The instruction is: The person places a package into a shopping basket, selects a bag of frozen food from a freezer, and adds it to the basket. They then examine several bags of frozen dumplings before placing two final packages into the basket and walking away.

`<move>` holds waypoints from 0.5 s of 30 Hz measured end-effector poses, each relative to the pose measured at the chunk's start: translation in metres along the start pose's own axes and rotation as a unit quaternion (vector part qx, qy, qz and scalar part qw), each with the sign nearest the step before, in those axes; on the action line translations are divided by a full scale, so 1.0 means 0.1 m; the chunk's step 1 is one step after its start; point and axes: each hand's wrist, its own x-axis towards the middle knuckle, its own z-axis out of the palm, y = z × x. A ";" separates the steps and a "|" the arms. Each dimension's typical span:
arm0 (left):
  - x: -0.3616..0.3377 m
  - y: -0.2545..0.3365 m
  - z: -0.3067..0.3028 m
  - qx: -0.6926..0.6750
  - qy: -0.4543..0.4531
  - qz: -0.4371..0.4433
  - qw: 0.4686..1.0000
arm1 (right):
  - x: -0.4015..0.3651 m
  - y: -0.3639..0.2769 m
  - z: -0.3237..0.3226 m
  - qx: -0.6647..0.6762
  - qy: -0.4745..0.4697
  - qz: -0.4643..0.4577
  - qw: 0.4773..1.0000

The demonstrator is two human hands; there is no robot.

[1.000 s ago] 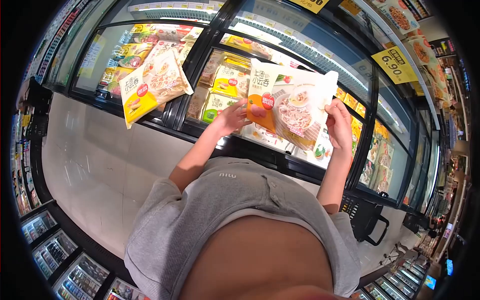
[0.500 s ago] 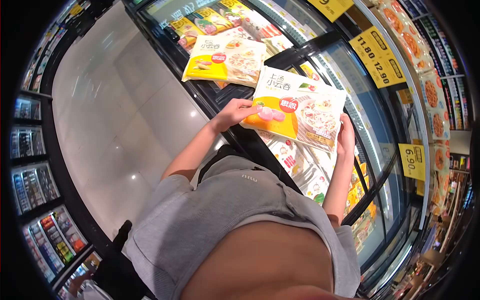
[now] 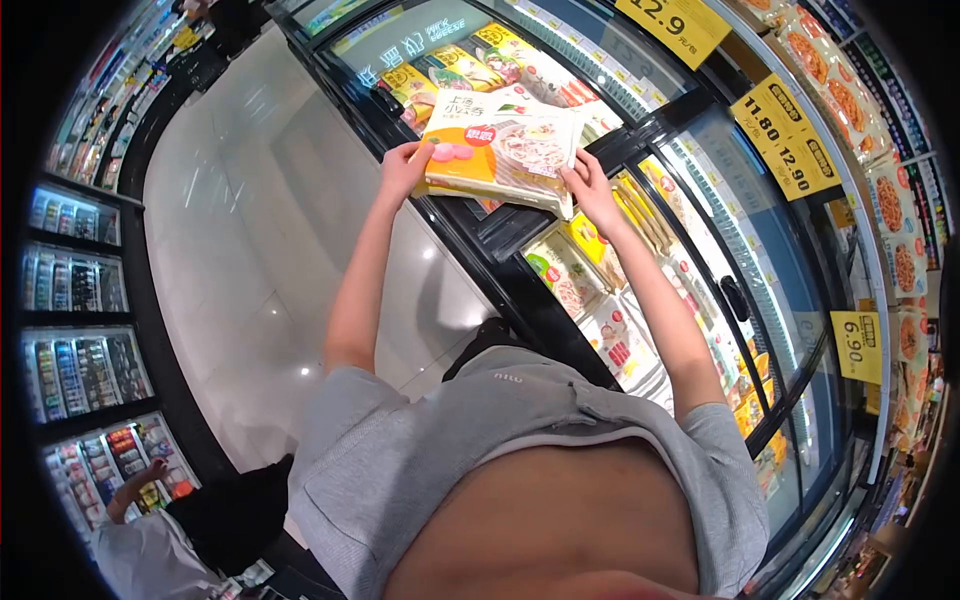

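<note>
Both hands grip a white and orange bag of frozen wontons (image 3: 497, 152), face up, with a bowl picture and a round red logo. My left hand (image 3: 405, 170) pinches its left edge, thumb on top. My right hand (image 3: 590, 188) is closed on the lower right corner. The bag lies over a second wonton bag, whose edges peek out beneath it and which is mostly hidden. Both are above the black frame of a chest freezer (image 3: 512, 262). Nearer to me, more bags of frozen food (image 3: 612, 335) fill the freezer compartment below my right forearm.
Yellow price signs (image 3: 785, 135) line the freezer's right side, under a shelf of packaged food (image 3: 888, 200). Beyond the bags, yellow packs (image 3: 465, 68) lie under sliding glass. A tiled aisle (image 3: 230, 250) runs left, and a person in a white top (image 3: 150, 550) stands at lower left.
Both hands have carried the wonton bag away from me and to the left, onto the other bag. The compartment beneath where it was now shows. A person has come further into view at lower left.
</note>
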 end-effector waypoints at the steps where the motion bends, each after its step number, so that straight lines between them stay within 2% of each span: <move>1: 0.02 -0.03 -0.03 0.045 0.015 0.045 0.998 | -0.04 0.06 -0.02 -0.048 -0.009 -0.049 0.998; 2: 0.04 -0.08 -0.06 0.088 0.026 0.090 0.992 | -0.11 0.14 -0.06 -0.098 -0.014 -0.095 0.991; 3: 0.01 -0.07 -0.08 0.099 0.047 0.107 0.988 | -0.23 0.10 -0.13 -0.142 -0.039 -0.082 0.986; 4: -0.05 -0.06 -0.11 0.077 0.044 0.091 0.992 | -0.46 -0.07 -0.14 -0.095 -0.051 -0.025 0.994; 5: -0.10 -0.05 -0.09 0.054 0.036 0.076 0.995 | -0.65 -0.03 -0.23 -0.129 -0.067 -0.005 0.989; 7: -0.34 -0.05 0.00 0.098 0.110 0.161 0.976 | -1.15 -0.08 -0.38 -0.185 -0.069 0.065 0.978; 8: -0.52 0.03 0.06 0.172 0.144 0.213 0.951 | -1.45 -0.19 -0.42 -0.187 -0.046 0.109 0.975; 9: -0.69 0.09 0.13 0.238 0.181 0.267 0.916 | -1.74 -0.03 -0.49 -0.221 -0.008 0.091 0.971; 10: -0.84 0.10 0.21 0.234 0.180 0.280 0.914 | -2.05 0.11 -0.56 -0.260 0.025 0.075 0.963; 11: -0.98 0.11 0.32 0.230 0.184 0.288 0.911 | -2.34 0.13 -0.61 -0.265 0.066 0.131 0.953; 14: -1.31 0.13 0.73 0.051 0.074 0.215 0.972 | -3.15 0.03 -0.77 -0.247 0.214 0.192 0.925; 15: -1.43 0.22 0.87 0.070 0.023 0.243 0.967 | -3.38 0.02 -0.84 -0.245 0.276 0.196 0.908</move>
